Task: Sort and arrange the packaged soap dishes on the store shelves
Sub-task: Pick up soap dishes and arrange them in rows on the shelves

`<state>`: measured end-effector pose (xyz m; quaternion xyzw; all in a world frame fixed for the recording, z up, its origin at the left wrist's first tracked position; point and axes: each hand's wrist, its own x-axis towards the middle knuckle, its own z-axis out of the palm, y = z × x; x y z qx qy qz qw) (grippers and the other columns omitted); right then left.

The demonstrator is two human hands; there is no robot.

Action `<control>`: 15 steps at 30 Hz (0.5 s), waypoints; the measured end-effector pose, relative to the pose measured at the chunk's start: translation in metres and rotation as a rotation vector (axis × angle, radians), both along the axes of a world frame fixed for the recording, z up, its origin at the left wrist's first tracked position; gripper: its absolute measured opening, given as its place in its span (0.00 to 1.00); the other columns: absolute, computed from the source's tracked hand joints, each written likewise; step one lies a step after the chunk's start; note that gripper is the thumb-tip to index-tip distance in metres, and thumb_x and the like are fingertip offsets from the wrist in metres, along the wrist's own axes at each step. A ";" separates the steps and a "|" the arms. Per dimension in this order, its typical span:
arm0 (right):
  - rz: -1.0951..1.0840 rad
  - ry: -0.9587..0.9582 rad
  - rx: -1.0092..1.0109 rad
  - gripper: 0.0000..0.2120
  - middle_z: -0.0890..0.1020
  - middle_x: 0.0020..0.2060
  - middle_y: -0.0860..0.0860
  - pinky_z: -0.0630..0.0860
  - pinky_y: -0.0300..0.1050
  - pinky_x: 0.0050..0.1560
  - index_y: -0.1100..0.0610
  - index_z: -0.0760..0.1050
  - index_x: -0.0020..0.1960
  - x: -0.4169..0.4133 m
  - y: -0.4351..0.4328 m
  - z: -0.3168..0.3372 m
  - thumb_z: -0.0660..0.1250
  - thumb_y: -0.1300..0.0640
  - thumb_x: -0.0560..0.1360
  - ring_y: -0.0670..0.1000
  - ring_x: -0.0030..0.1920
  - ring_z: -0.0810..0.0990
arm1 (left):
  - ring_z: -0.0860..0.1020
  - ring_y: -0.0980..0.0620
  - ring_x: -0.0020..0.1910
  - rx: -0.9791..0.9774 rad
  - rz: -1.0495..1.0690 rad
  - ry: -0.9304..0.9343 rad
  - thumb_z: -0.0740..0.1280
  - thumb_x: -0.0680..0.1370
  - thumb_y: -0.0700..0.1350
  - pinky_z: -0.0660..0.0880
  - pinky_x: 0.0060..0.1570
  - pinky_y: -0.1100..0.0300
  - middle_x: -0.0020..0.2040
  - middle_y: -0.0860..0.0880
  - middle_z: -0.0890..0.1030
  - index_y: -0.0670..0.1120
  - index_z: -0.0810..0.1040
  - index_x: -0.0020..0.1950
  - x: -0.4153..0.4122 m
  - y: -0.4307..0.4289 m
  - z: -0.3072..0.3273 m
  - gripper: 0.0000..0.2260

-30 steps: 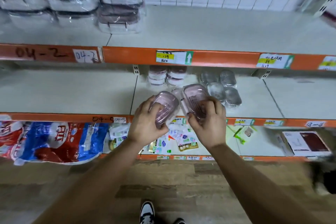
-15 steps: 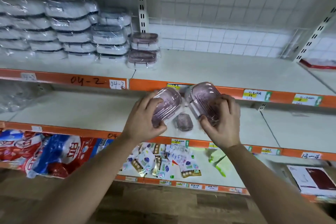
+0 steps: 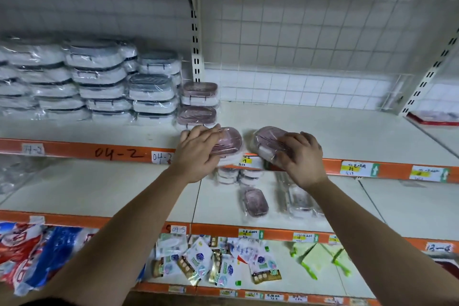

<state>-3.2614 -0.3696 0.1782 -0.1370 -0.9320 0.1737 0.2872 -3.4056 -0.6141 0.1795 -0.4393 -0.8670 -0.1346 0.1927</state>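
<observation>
My left hand (image 3: pixel 198 154) grips a wrapped pink soap dish (image 3: pixel 229 141) at the front edge of the upper shelf (image 3: pixel 323 129). Just to its right, my right hand (image 3: pixel 301 156) holds a second wrapped pink soap dish (image 3: pixel 267 139), tilted over the shelf lip. Behind them two pink soap dishes (image 3: pixel 198 104) stand stacked beside tall stacks of grey-and-white soap dishes (image 3: pixel 99 82). On the middle shelf lie another pink dish (image 3: pixel 255 202), a clear dish (image 3: pixel 300 202) and short stacks of pink-and-white ones (image 3: pixel 239 175).
Orange shelf rails carry price tags (image 3: pixel 357 169) and the label 04-2 (image 3: pixel 119 154). The bottom shelf holds small sachets (image 3: pixel 216 263), green-handled items (image 3: pixel 320 261) and red-and-blue bags (image 3: pixel 32 253). A white wire grid (image 3: pixel 323 45) backs the upper shelf.
Both hands rose from the middle shelf level up to the upper shelf's front edge, carrying the two pink dishes. The view tilted upward with them.
</observation>
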 end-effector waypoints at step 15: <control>-0.096 -0.088 -0.102 0.23 0.77 0.55 0.54 0.66 0.50 0.55 0.55 0.72 0.56 -0.065 0.027 -0.007 0.70 0.39 0.71 0.62 0.58 0.71 | 0.79 0.44 0.49 0.044 0.032 0.096 0.56 0.76 0.66 0.65 0.53 0.51 0.54 0.47 0.78 0.49 0.79 0.59 -0.053 0.033 -0.015 0.26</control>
